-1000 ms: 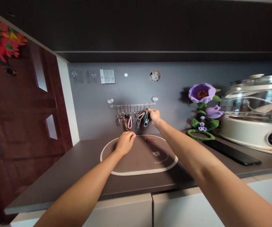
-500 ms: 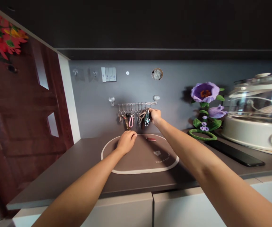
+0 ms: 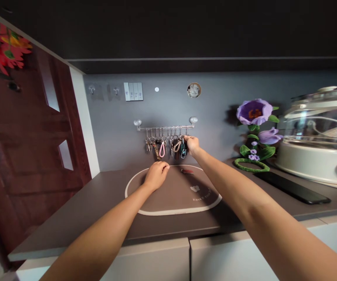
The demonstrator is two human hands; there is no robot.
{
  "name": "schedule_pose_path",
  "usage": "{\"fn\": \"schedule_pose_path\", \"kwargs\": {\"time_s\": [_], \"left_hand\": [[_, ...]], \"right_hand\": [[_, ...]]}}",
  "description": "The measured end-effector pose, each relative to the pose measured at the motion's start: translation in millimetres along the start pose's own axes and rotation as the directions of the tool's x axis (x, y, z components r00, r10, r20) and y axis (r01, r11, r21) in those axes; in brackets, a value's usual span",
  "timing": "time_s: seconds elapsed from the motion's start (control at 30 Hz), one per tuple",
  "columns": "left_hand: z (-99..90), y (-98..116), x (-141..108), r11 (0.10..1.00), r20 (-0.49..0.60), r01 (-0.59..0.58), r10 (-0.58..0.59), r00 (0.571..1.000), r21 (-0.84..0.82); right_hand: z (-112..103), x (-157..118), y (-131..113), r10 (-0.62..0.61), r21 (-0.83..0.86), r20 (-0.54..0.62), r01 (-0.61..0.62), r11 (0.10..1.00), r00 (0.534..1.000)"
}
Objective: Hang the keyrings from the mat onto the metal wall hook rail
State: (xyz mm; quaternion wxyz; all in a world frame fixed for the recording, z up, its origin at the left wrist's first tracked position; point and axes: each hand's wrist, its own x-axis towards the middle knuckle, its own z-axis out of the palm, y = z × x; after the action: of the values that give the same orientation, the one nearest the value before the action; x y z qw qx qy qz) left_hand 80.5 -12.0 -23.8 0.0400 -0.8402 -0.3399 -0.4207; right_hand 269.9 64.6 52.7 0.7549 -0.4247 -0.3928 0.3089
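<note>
Several bunches of keys hang from a clear hook rail (image 3: 166,128) on the grey wall, among them a pink loop (image 3: 162,149) and a green-and-black key fob (image 3: 183,150). At the rail's right end, my right hand (image 3: 192,145) pinches the metal ring (image 3: 182,137) above the fob. My left hand (image 3: 157,175) is closed over the brown mat (image 3: 171,199), below the keys; what it holds, if anything, is hidden. A small red object (image 3: 187,171) lies on the mat's back part, between my hands.
On the right of the counter (image 3: 98,203) are a purple flower ornament (image 3: 254,113), a black phone (image 3: 293,188) and a white appliance with a clear lid (image 3: 317,156). A dark cabinet (image 3: 186,31) overhangs the counter. A reddish door (image 3: 24,156) stands left.
The green-and-black fob has turned and shifted slightly right below my right hand. My left hand has stayed in place. The view has shifted slightly.
</note>
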Motion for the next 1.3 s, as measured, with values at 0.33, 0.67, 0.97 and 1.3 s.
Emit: {"fn": "schedule_pose_path", "kwargs": {"time_s": [0.33,0.67,0.97,1.3], "left_hand": [[0.7,-1.7,-0.4,1.000,0.012,-0.002,0.002,1.000,-0.015],[2.2,-0.5,-0.9,1.000,0.068,-0.010,0.012,0.998,-0.030],[4.4,-2.2,-2.3,0.997,0.134,0.009,0.002,0.991,-0.080],[5.7,0.0,-2.9,0.994,0.173,0.051,-0.034,0.984,-0.094]], "right_hand": [[-10.4,-3.5,1.3,-0.073,-0.131,-0.029,0.069,0.989,0.997],[-35.2,-43.2,1.2,-0.185,-0.358,-0.065,0.150,0.922,0.981],[-68.1,-76.6,33.8,0.058,-0.434,0.361,0.113,0.894,0.931],[-71.5,-62.5,43.6,-0.089,-0.557,0.555,0.449,0.699,0.827]]}}
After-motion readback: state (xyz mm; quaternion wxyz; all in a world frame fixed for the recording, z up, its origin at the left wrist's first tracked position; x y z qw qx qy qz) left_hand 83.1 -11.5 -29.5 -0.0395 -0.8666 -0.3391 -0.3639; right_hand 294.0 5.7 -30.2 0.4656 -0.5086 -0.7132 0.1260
